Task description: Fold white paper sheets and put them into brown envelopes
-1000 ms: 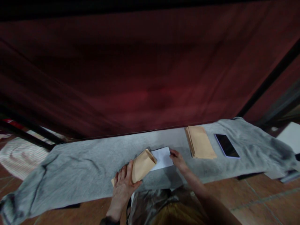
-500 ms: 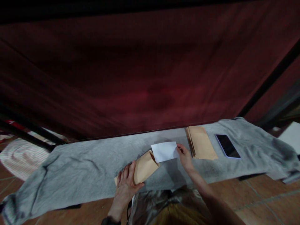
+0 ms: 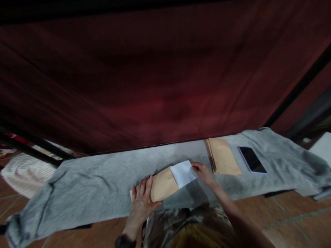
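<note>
A brown paper envelope (image 3: 164, 186) lies at a slant on the grey cloth. My left hand (image 3: 141, 198) rests flat over its left end, fingers spread and thumb apart near the lower edge. From the envelope's right end sticks out a white sheet of paper (image 3: 184, 173), its left part hidden inside. My right hand (image 3: 204, 173) pinches the sheet's right edge between thumb and fingers.
A stack of brown envelopes (image 3: 224, 156) lies right of my right hand, and beyond it a phone (image 3: 252, 159) in a lilac case. The grey cloth (image 3: 90, 182) covers a long narrow surface against a dark red panel (image 3: 165, 86).
The white sheet has moved left and now sits deeper in the envelope's mouth, tilted more in line with it. My right hand has followed; my left hand stays on the envelope.
</note>
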### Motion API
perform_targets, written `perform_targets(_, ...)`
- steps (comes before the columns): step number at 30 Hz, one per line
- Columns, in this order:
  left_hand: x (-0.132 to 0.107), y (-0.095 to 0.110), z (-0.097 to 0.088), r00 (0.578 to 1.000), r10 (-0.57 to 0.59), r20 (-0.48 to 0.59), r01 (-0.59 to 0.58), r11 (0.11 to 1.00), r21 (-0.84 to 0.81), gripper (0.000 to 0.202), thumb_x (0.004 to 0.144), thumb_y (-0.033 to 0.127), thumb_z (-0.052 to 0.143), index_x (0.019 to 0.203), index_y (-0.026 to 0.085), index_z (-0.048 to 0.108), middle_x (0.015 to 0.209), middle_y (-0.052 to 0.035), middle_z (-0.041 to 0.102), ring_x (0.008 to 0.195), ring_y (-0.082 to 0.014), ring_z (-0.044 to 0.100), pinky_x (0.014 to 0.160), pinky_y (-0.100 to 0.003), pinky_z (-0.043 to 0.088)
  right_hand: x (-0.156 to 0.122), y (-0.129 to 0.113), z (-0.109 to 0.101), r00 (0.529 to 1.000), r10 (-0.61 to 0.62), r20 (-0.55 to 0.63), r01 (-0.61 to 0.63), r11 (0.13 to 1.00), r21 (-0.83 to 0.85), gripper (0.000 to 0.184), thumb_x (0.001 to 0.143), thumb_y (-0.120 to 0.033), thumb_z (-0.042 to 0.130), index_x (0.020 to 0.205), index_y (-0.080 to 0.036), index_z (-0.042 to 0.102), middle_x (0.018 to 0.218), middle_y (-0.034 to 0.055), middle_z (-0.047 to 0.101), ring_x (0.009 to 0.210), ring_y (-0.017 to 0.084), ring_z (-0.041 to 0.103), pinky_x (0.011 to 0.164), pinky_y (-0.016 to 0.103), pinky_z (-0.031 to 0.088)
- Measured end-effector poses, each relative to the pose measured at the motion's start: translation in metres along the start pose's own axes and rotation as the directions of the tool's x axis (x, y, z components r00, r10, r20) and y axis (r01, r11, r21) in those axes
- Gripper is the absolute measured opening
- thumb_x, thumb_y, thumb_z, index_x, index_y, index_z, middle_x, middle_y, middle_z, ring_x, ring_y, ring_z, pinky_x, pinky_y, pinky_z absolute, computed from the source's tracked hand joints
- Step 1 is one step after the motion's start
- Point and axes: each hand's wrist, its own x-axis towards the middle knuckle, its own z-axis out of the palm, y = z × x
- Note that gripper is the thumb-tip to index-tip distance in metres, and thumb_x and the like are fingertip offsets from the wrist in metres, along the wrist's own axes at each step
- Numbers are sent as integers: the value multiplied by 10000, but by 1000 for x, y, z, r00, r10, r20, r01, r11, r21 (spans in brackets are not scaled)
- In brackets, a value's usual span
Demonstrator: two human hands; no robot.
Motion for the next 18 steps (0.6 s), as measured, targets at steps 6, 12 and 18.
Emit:
perform_targets(6, 12, 14, 7, 999, 36, 16, -35, 998, -43, 1076, 701, 387, 747, 1580, 241, 144, 1502, -148, 425, 1427, -360, 333, 1183, -574, 133, -14, -9, 35, 999, 30, 22, -31, 998, 57, 170, 756, -347, 597, 733, -216, 702, 720, 18, 682, 673, 177, 600, 676, 303, 473)
perform_targets(12, 15, 24, 10, 997, 75, -11, -76, 994, -75, 1093, 686, 358, 748, 1584, 271, 132, 1509, -138, 407, 1430, -363, 330, 1182, -581, 145, -19, -10, 47, 991, 120, -56, -109, 980, 167, 241, 726, -460, 648, 697, -222, 669, 728, 23, 662, 695, 188, 591, 649, 293, 454)
perform_targets(18, 13, 32, 9, 998, 58, -19, -60, 993, -105, 1095, 692, 351, 746, 1582, 281, 113, 1503, -149, 402, 1398, -365, 368, 1167, -593, 173, -13, -8, 41, 972, 229, -52, -199, 920, 337, 369, 699, -589, 661, 667, -222, 656, 576, 1, 618, 566, 176, 542, 527, 283, 406)
